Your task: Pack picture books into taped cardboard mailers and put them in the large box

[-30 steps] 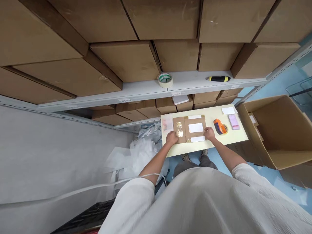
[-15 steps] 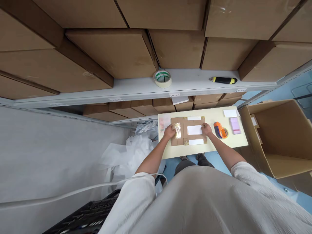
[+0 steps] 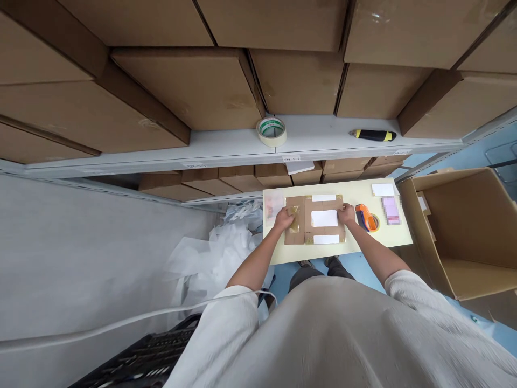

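Note:
A flattened brown cardboard piece [image 3: 307, 230] lies over the pale table, with shiny clear tape [image 3: 296, 221] on its left part and along some edges. White paper strips run along its far and near sides, and a white paper rectangle [image 3: 324, 218] sits at its middle. My left hand [image 3: 284, 217] grips the left edge, its fingers closed beside the tape. At the right edge, my right hand [image 3: 346, 214] is closed on the cardboard, thumb and fingers together. Just right of that hand is an orange and blue tape dispenser [image 3: 365, 217].
The cream table [image 3: 278, 256] also bears a white paper [image 3: 383, 189] and a blurred purple item [image 3: 391, 210]. On the shelf lie a tape roll [image 3: 271, 132] and a black-yellow utility knife [image 3: 374, 135]. A large open carton [image 3: 468, 215] stands right; white wrapping [image 3: 218, 248] lies left.
The cardboard has shifted slightly right and nearer, and the glare on its tape has changed. Both hands have stayed at its edges. The whole view has drifted a little.

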Demonstrator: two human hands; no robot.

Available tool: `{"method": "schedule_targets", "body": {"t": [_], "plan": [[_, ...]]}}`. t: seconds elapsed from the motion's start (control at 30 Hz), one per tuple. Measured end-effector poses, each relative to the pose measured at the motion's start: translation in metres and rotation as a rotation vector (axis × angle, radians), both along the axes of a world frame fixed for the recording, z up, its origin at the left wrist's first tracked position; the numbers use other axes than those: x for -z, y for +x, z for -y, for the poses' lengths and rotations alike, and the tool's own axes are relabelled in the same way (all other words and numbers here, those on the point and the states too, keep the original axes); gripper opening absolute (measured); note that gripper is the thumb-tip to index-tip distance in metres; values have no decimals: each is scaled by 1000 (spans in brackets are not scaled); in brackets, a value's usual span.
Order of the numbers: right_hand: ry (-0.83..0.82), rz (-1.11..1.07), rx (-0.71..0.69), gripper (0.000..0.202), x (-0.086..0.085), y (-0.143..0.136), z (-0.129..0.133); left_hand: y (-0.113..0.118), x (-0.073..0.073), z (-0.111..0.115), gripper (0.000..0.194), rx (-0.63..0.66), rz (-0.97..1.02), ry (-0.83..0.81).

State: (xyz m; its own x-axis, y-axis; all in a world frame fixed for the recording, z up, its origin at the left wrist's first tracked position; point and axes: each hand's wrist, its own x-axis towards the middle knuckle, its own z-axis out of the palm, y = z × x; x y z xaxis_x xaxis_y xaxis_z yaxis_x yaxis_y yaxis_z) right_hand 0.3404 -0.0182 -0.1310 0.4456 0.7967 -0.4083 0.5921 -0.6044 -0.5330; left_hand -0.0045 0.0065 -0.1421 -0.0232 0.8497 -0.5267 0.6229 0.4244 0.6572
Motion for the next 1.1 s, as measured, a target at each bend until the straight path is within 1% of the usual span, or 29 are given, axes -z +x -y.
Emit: {"method": "schedule_targets", "body": {"t": [0.1, 0.23, 0.37, 0.47, 0.53, 0.6, 0.73, 0.83, 0.9, 1.0, 1.1], "plan": [[17, -18, 2, 30, -7, 3, 2, 2, 2, 2, 38, -4, -11, -33], [38, -77, 32, 30, -20, 4, 5, 1, 3, 4, 33, -33, -16, -95], [53, -75, 25, 30, -34, 9, 11, 0, 0, 5, 38, -110, -28, -113], [74, -79, 45, 35, -44, 15, 15, 1, -7, 6, 44, -177, -29, -102], [103, -97, 61, 38, -51, 18, 16, 2, -16, 7, 44, -210, 2, -64], [146, -115, 68, 38, -58, 19, 14, 3, -29, 6, 42, -232, 68, -3], [257, -164, 45, 38, -75, 18, 5, 2, -61, 1, 30, -201, 187, 127], [347, -211, -1, 37, -89, 15, -2, 0, -85, -4, 29, -178, 166, 234], [397, -236, -42, 35, -98, 12, -4, 1, -98, -6, 29, -172, 149, 291], [436, -291, -109, 38, -108, 9, 0, 6, -111, -5, 28, -158, 162, 350], [427, -396, -159, 45, -114, 8, 10, 12, -116, -2, 32, -148, 222, 349]]}}
